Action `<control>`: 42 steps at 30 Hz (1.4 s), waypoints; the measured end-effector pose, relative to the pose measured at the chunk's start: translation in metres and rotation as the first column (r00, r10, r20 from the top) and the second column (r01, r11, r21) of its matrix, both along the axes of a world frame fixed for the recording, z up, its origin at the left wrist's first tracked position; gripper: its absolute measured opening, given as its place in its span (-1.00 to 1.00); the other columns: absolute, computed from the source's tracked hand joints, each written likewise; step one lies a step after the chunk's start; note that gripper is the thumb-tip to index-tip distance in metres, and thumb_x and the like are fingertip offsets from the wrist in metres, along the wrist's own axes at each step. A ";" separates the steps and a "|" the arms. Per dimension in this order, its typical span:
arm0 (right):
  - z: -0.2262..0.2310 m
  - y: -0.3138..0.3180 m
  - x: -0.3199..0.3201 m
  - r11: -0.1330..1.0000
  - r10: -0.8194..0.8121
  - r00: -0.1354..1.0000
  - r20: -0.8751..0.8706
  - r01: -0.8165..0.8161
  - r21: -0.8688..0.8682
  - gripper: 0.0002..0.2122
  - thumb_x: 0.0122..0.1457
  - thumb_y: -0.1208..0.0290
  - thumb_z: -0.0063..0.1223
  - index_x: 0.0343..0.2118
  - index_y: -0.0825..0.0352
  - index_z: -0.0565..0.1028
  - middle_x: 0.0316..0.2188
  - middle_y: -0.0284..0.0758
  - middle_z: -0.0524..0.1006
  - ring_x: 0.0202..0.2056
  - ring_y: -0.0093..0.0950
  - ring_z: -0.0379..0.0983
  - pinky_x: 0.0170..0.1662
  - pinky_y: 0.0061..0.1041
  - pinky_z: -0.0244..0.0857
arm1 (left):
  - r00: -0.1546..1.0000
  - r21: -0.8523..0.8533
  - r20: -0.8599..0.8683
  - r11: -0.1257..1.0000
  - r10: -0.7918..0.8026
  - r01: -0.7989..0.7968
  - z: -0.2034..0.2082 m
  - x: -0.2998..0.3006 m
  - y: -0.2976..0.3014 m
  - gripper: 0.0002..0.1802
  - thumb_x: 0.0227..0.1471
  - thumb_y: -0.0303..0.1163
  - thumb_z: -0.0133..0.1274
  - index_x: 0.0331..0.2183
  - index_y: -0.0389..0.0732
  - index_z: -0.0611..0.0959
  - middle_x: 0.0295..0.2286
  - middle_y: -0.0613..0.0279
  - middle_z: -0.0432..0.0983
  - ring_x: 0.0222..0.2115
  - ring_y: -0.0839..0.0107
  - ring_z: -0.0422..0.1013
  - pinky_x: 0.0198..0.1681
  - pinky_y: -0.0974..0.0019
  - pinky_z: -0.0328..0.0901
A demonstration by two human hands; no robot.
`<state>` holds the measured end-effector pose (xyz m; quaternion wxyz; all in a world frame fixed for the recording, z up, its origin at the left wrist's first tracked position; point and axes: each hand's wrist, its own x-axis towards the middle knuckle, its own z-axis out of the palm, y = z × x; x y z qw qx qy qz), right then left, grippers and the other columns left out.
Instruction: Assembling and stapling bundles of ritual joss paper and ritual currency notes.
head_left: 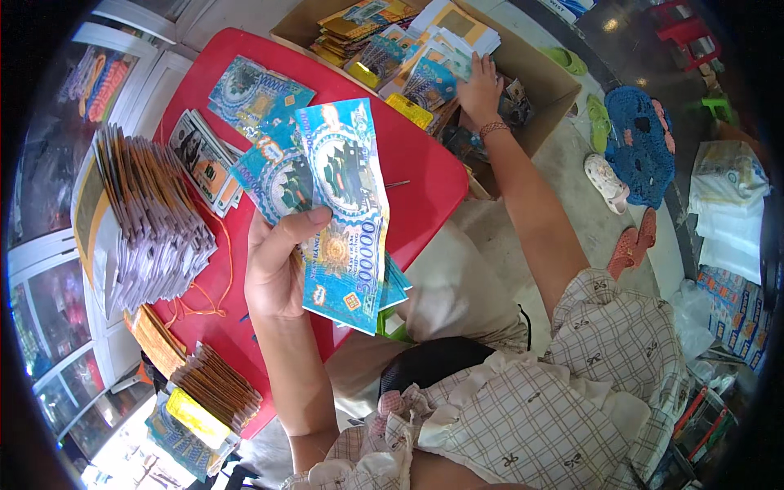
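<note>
My left hand (pixel 282 265) is closed on several blue joss-paper banknotes (pixel 347 175), fanned out above the red table, with the thumb pressed on their front. Over the cardboard box at the far right, my right hand (pixel 480 91) grips the edge of some pale blue-green paper notes (pixel 456 62); its fingertips are partly hidden. Packets of paper money and a yellow packet (pixel 408 110) lie around it in the cardboard box (pixel 555 102). More blue notes (pixel 253 94) lie on the table beyond my left hand.
On the left of the red table (pixel 416 175) stand a tall stack of paper bundles (pixel 155 220), grey dollar-like notes (pixel 204 159) and orange string (pixel 214 310). Brown packets (pixel 216 384) are near its front edge. Green slippers (pixel 599 122) and a blue mat (pixel 641 147) lie right.
</note>
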<state>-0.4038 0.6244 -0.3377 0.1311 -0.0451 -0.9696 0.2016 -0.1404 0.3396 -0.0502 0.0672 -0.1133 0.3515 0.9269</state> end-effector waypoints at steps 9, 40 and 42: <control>0.153 0.017 0.065 0.439 -0.121 0.943 -0.309 -0.229 -0.869 -0.67 0.34 0.33 -0.09 0.10 0.28 0.52 -0.06 -0.18 0.58 -0.05 -0.28 0.52 0.05 -0.32 0.35 | 1.000 -0.037 0.030 0.999 0.001 0.000 0.003 0.000 0.009 -0.48 0.02 -0.72 -0.07 0.07 -0.50 0.37 -0.09 -0.10 0.53 -0.12 0.12 0.56 -0.02 0.06 0.50; 0.290 -0.094 0.193 0.397 0.546 0.667 -0.507 -0.739 -0.544 -0.78 0.09 0.60 0.26 -0.18 0.37 0.55 -0.09 -0.26 0.53 -0.01 -0.39 0.44 0.14 -0.44 0.23 | 0.996 -0.064 -0.083 0.998 0.014 -0.020 0.007 -0.005 0.015 -0.53 0.00 -0.82 -0.03 0.00 -0.41 0.51 -0.12 0.00 0.59 -0.11 0.20 0.56 0.02 0.12 0.45; 0.288 -0.093 0.193 0.370 0.465 0.728 -0.504 -0.677 -0.636 -0.78 0.08 0.61 0.24 -0.18 0.34 0.54 -0.17 -0.32 0.55 -0.05 -0.41 0.44 0.10 -0.44 0.26 | 0.998 -0.156 -0.064 0.987 0.030 -0.039 0.006 -0.006 0.018 -0.56 0.05 -0.77 -0.02 0.02 -0.42 0.49 -0.12 -0.01 0.59 -0.11 0.19 0.56 0.02 0.13 0.46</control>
